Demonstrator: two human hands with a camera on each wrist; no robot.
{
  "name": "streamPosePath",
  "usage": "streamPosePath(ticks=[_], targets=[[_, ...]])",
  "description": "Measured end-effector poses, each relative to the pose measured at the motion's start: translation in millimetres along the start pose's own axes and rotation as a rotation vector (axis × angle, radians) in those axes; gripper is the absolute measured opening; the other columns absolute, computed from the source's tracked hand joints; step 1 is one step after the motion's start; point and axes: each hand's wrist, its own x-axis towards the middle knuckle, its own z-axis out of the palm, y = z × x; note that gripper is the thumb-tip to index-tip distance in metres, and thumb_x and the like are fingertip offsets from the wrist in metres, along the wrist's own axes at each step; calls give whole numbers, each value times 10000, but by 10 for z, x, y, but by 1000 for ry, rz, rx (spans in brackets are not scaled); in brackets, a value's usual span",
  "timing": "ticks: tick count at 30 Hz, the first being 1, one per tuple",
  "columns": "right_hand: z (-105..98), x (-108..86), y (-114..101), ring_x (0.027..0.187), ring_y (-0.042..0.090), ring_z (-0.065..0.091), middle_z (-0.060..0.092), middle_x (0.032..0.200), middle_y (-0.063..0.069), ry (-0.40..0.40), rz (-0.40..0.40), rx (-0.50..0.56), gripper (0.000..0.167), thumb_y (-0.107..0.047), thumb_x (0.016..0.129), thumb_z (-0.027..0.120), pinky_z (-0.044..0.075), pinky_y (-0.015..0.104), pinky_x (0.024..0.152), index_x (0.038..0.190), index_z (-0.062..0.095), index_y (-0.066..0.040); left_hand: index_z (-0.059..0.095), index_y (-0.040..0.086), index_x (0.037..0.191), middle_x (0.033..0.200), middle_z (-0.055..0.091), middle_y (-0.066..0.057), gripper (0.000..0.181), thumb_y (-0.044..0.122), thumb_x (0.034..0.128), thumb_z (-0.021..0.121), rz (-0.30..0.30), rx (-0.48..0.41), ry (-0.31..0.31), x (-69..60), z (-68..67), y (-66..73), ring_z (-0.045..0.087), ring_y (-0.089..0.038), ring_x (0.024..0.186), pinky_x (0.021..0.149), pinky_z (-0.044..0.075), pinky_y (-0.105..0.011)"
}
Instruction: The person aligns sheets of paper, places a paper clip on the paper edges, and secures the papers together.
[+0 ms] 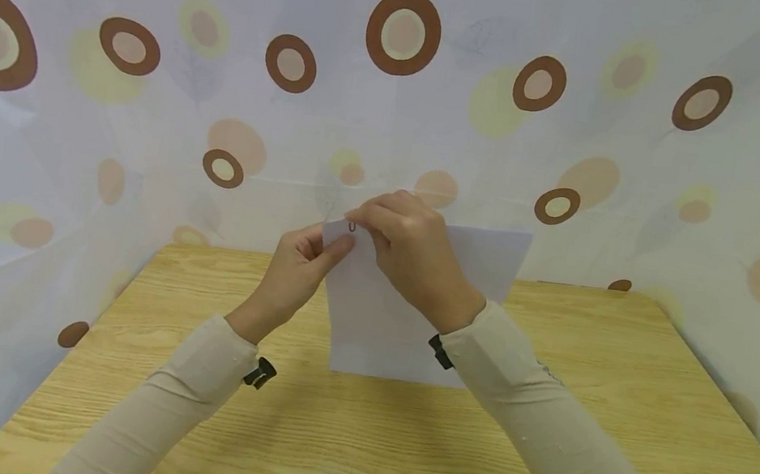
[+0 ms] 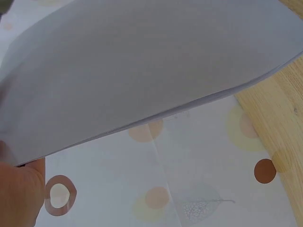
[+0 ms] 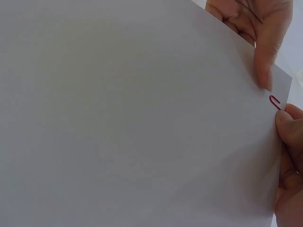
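Note:
White sheets of paper [image 1: 402,339] hang upright above the table, more than one layer showing along the edge in the left wrist view [image 2: 156,66]. A small red paper clip [image 1: 352,226] sits on their top edge near the left corner. My left hand [image 1: 293,273] pinches that corner, thumb in front and fingers behind. My right hand [image 1: 414,254] pinches the outer end of the paper clip at the top edge. In the right wrist view the clip's loop [image 3: 273,100] lies flat on the front sheet, between the two thumbs. Paper hides part of the left fingers.
Below the paper lies a wood-grain table [image 1: 334,443]. A white sheet with brown rings and pale dots [image 1: 389,124] rises behind it and along both sides. Dark straps or clips [image 1: 260,373] show at the cuffs of both sleeves.

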Motion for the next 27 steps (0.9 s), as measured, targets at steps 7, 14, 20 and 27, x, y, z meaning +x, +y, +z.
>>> streamPosePath(ticks=[7, 14, 20, 27], targets=[[-11, -3, -21, 826, 207, 648, 709, 881, 71, -20, -5, -16, 142, 75, 833, 684, 530, 299, 755, 909, 746, -27, 638, -133, 832, 492, 325, 68, 250, 78, 956, 585, 9, 22, 73, 8, 31, 32, 266, -71, 447, 437, 232, -227], [-151, -60, 49, 758, 193, 640, 702, 824, 58, -42, 6, -76, 72, -54, 851, 719, 527, 303, 720, 915, 746, -34, 658, -150, 820, 532, 421, 70, 260, 66, 949, 593, 30, 15, 88, 11, 43, 21, 407, -72, 539, 505, 329, -222], [-382, -226, 219, 682, 195, 610, 693, 769, 47, -57, 68, -161, 108, -150, 841, 744, 502, 370, 691, 883, 746, -50, 677, -152, 883, 732, 679, 62, 248, 78, 943, 608, 7, -10, 95, 2, 29, 7, 564, -76, 677, 620, 447, -216], [-668, -411, 411, 703, 196, 637, 722, 820, 50, -74, 142, -177, 98, -147, 848, 737, 497, 357, 699, 900, 746, -64, 686, -121, 813, 738, 679, -20, 246, 79, 938, 615, 19, 12, 93, 7, 4, 5, 526, -98, 669, 624, 423, -232]])
